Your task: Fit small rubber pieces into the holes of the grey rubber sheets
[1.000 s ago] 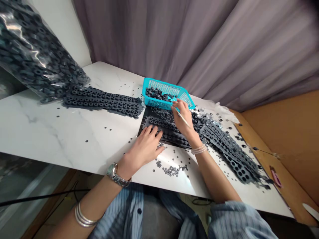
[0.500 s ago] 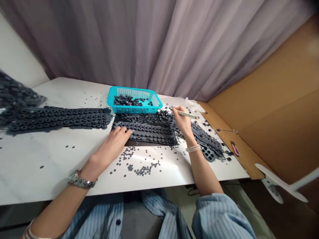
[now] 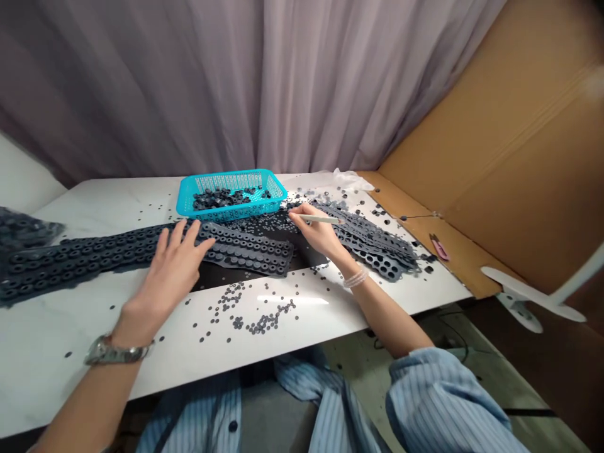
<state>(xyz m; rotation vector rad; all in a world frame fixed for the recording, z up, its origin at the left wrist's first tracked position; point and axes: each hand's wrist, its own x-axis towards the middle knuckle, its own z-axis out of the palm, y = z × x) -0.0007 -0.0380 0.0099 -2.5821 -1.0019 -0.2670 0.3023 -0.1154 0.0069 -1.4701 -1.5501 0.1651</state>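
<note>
My left hand [image 3: 174, 267] lies with fingers spread over dark grey rubber sheets, where a long stack [image 3: 85, 258] meets a shorter sheet [image 3: 255, 248] studded with rows of ring-shaped pieces. That shorter sheet rests partly on a black mat [image 3: 306, 248]. In my closed right hand [image 3: 317, 234] is a slim whitish pen-like stick [image 3: 323, 219], its tip hidden by my fingers. This hand hovers above the mat's right part, beside a heap of perforated sheets [image 3: 382, 245]. Whether my left fingers grip an edge is hard to see.
Behind the mat stands a turquoise basket [image 3: 184, 189] with loose black pieces inside. Small black discs [image 3: 264, 321] are scattered along the front. A clear plastic bag [image 3: 352, 180] sits at the back right, and pink-handled snips [image 3: 438, 246] lie on the cardboard.
My left hand has moved left, its fingers now spread. The studded sheet has shifted left, baring the mat's right part. My right hand still holds the stick. The view has turned slightly.
</note>
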